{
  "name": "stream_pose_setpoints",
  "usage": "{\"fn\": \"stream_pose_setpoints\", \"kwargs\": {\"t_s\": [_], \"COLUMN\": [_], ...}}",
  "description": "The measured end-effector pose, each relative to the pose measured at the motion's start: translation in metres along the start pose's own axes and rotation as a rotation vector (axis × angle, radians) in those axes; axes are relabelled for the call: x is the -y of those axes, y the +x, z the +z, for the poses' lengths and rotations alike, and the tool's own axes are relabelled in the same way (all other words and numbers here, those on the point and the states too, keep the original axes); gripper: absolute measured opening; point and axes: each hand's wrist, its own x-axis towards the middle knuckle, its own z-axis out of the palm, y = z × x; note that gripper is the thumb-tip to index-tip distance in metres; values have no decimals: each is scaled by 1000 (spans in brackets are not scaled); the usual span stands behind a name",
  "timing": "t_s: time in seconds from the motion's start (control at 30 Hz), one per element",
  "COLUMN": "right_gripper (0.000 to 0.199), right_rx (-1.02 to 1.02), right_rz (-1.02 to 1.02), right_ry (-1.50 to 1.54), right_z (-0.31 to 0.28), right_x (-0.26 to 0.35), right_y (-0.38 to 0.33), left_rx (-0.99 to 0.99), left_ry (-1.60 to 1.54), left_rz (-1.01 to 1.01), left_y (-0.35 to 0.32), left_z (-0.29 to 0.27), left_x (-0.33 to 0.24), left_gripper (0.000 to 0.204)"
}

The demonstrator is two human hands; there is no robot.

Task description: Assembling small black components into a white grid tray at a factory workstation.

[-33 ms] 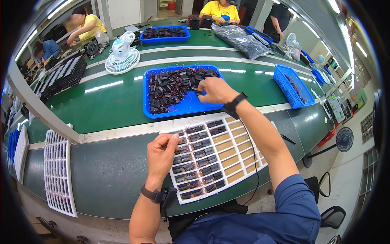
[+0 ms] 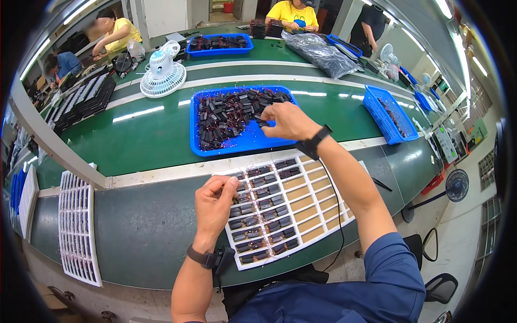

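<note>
A grey workbench (image 2: pixel 140 226) carries two white compartment grids (image 2: pixel 318 212) (image 2: pixel 78 226), while the green conveyor belt (image 2: pixel 145 134) beyond holds a blue tray (image 2: pixel 242 142) of black parts, a white fan (image 2: pixel 161 75) and a blue basket (image 2: pixel 388 116).

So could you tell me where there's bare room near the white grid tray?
The grey bench is bare between the spare grid and the left hand. The green belt is bare left of the blue tray. The white grid tray itself is crowded.
</note>
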Motion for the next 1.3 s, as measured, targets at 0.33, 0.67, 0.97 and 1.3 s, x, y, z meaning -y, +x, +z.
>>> {"fn": "stream_pose_setpoints", "kwargs": {"t_s": [0.33, 0.67, 0.97, 1.3], "right_gripper": [24, 30, 31, 30], "right_rx": [-321, -463, -441, -58], "right_rz": [-309, -349, -224, 170], "right_ry": [398, 427, 559, 1214], "right_z": [12, 34, 27, 33], "right_x": [103, 116, 113, 96], "right_y": [-94, -108, -118, -118], "left_rx": [-4, -33, -149, -121], "left_ry": [-275, -310, -276, -72], "left_rz": [61, 17, 148, 397], "left_y": [-7, -6, -3, -6], "left_z": [21, 21, 15, 16], "left_x": [-11, 2, -8, 0], "left_gripper": [17, 18, 23, 33]}}
